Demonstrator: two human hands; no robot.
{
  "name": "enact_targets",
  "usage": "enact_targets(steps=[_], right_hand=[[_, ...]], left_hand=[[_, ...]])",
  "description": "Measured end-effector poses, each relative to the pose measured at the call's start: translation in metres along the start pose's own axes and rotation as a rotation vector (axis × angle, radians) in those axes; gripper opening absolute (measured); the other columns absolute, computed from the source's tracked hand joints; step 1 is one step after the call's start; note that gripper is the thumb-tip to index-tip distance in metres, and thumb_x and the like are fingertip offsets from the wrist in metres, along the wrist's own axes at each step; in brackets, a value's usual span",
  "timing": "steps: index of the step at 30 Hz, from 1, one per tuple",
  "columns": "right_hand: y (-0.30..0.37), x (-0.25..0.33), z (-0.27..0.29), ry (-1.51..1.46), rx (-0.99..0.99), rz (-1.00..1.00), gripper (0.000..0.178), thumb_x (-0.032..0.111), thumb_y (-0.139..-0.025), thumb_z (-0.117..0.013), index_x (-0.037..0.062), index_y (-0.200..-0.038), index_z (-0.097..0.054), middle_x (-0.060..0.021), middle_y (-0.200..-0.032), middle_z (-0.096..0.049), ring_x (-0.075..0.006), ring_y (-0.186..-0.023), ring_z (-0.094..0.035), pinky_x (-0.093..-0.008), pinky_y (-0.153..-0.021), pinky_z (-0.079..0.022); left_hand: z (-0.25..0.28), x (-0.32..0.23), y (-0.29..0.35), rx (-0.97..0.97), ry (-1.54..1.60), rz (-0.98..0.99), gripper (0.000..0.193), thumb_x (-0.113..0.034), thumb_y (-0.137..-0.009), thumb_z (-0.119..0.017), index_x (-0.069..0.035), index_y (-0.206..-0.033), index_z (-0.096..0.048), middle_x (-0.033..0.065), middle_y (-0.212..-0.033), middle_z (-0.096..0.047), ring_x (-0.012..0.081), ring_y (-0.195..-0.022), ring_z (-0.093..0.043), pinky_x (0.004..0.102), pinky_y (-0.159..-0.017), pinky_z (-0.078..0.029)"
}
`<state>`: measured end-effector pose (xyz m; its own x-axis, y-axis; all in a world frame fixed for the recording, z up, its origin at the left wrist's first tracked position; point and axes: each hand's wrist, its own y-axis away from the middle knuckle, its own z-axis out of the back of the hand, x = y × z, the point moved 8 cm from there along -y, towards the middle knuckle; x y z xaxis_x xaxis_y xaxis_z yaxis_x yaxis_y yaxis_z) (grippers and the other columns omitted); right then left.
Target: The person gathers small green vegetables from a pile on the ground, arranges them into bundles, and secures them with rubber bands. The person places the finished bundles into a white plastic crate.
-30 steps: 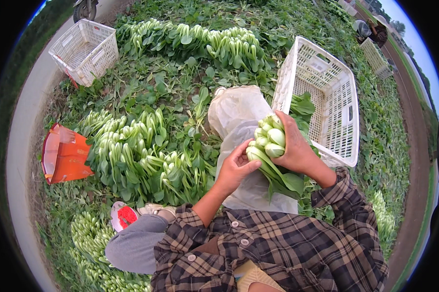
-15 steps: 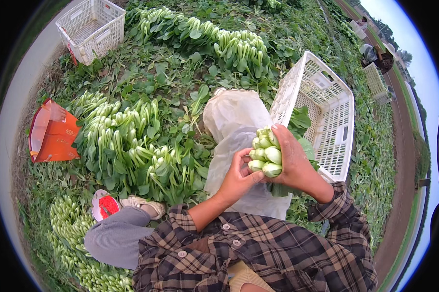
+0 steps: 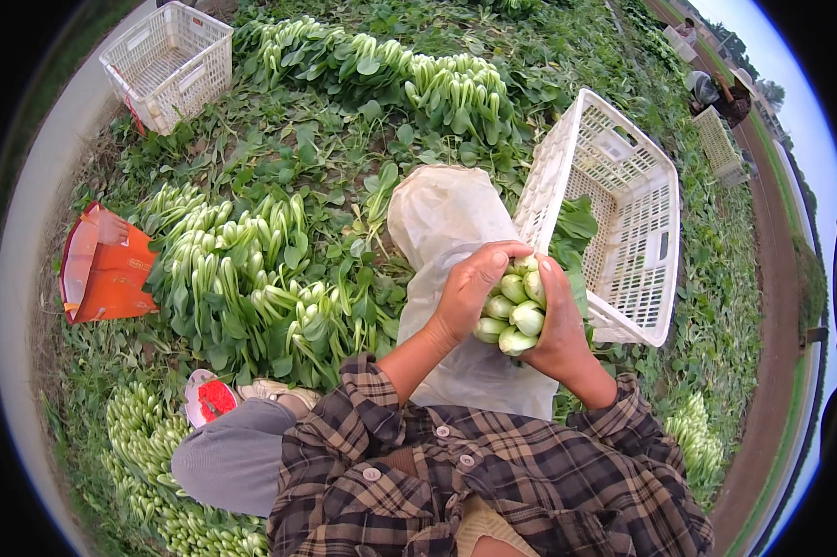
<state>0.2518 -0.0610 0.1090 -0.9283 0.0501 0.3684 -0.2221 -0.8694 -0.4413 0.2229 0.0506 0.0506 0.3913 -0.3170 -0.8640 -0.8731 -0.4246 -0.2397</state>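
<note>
A bunch of bok choy is held in front of me, its pale green stem ends facing up. My left hand wraps its left side, with the thumb across the top. Around the right side curls my right hand, its thumb upright against the stems. The leaves hang below and are mostly hidden by my hands. Under the bunch a whitish plastic sheet covers my leg. Just beyond my right hand a white plastic crate lies tilted, with green leaves at its near side.
Bok choy lies in rows: one beside my left leg, one farther off, another at lower left. An orange bag and a bowl of red bits are at left. Another crate stands far left. A person works far right.
My left hand has moved up from the bunch's lower left, its thumb now over the top. The right hand has shifted slightly lower round the bok choy.
</note>
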Motion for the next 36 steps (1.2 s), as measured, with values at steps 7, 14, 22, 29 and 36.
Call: enact_targets(steps=[7, 14, 22, 29, 36], right_hand=[[-0.006, 0.015, 0.001, -0.025, -0.029, 0.014, 0.116, 0.028, -0.055, -0.089, 0.0047, -0.143, -0.017, -0.0268, -0.137, -0.035, -0.0432, -0.12, -0.044, -0.0491, -0.098, -0.04], [-0.006, -0.003, -0.001, -0.02, -0.042, -0.054, 0.104, 0.028, -0.058, -0.086, 0.0054, -0.139, -0.025, -0.0243, -0.131, -0.042, -0.042, -0.116, -0.049, -0.0478, -0.094, -0.043], [-0.022, -0.003, -0.021, -0.109, 0.047, 0.015, 0.1, 0.022, -0.058, -0.086, 0.0071, -0.138, -0.027, -0.0233, -0.132, -0.042, -0.0416, -0.117, -0.048, -0.047, -0.096, -0.042], [-0.007, -0.002, -0.023, 0.009, 0.073, -0.103, 0.106, 0.019, -0.06, -0.084, 0.0027, -0.144, -0.02, -0.0214, -0.135, -0.038, -0.04, -0.123, -0.042, -0.0468, -0.104, -0.035], [-0.003, -0.013, -0.028, 0.01, 0.103, -0.123, 0.105, 0.012, -0.062, -0.081, 0.0021, -0.145, -0.018, -0.0202, -0.143, -0.032, -0.0369, -0.131, -0.034, -0.0438, -0.111, -0.026]], left_hand=[[0.001, -0.009, 0.0, -0.012, -0.024, 0.075, 0.054, -0.044, -0.099, -0.039, 0.002, -0.119, -0.057, 0.0117, -0.121, -0.057, 0.0179, -0.113, -0.051, 0.032, -0.102, -0.036], [-0.001, -0.012, 0.0, 0.039, -0.059, 0.023, 0.061, -0.047, -0.093, -0.051, 0.0, -0.131, -0.048, 0.0113, -0.125, -0.054, 0.0189, -0.116, -0.05, 0.0325, -0.103, -0.036], [0.022, -0.005, -0.002, -0.09, -0.032, 0.034, 0.047, -0.041, -0.097, -0.046, 0.0, -0.119, -0.051, 0.0104, -0.111, -0.057, 0.0153, -0.104, -0.054, 0.0302, -0.094, -0.042], [0.059, -0.138, 0.079, -0.343, -0.554, -0.224, 0.056, -0.033, -0.092, -0.059, -0.001, -0.135, -0.041, 0.0139, -0.138, -0.042, 0.0248, -0.126, -0.044, 0.0385, -0.107, -0.033], [0.306, -0.242, 0.423, -1.383, -0.57, -0.026, 0.037, -0.013, -0.092, -0.055, -0.002, -0.127, -0.051, 0.0131, -0.121, -0.059, 0.0182, -0.108, -0.057, 0.0339, -0.098, -0.042]])
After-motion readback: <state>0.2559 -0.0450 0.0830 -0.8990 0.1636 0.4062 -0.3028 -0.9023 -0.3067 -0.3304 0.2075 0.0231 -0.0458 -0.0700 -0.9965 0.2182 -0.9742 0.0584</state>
